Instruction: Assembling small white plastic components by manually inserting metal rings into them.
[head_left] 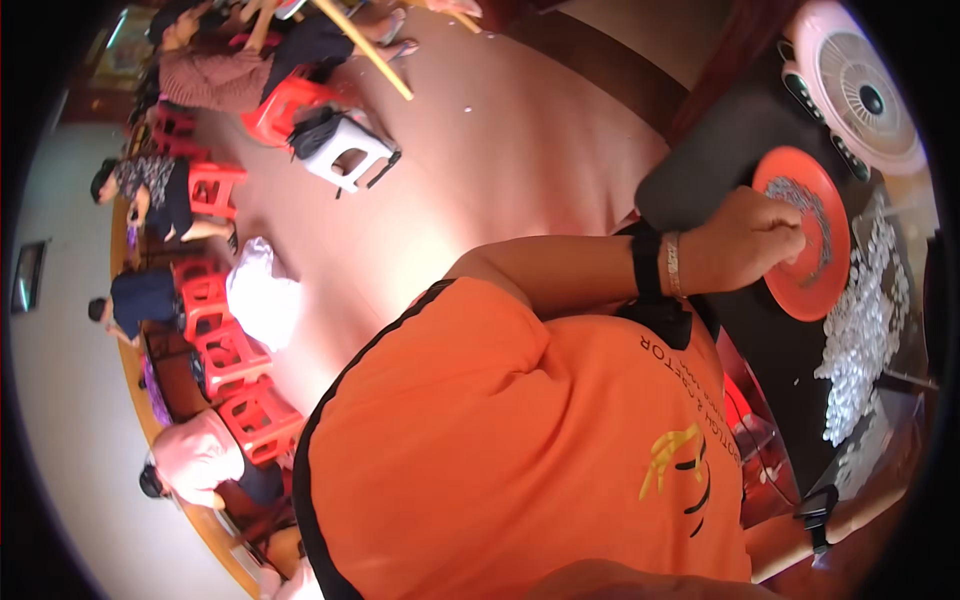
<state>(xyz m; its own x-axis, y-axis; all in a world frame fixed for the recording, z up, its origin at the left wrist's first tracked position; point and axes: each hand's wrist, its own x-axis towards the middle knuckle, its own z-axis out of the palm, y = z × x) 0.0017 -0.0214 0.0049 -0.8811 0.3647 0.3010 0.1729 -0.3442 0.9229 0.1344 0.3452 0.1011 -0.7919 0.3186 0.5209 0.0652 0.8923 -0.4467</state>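
My left hand (745,240) hangs over a round red plate (783,282), its fingers curled and pressed together. Whatever the fingertips hold, if anything, is hidden. Small thin grey pieces (815,205) lie in a curved band on the plate, too fine to name. Beside the plate spreads a heap of small shiny, clear-silvery pieces (858,345) on the dark tabletop (690,185). At the lower right, my right hand (880,503) is past a black wristwatch (818,518), near the end of that heap. Its fingers are too unclear to read.
A pink-white round fan (865,90) stands beyond the plate. Red stools (232,355), a white stool (348,152) and a white bundle (262,292) are on the floor at left. Several people sit along a long table (140,365); a yellow pole (370,55) slants at the top.
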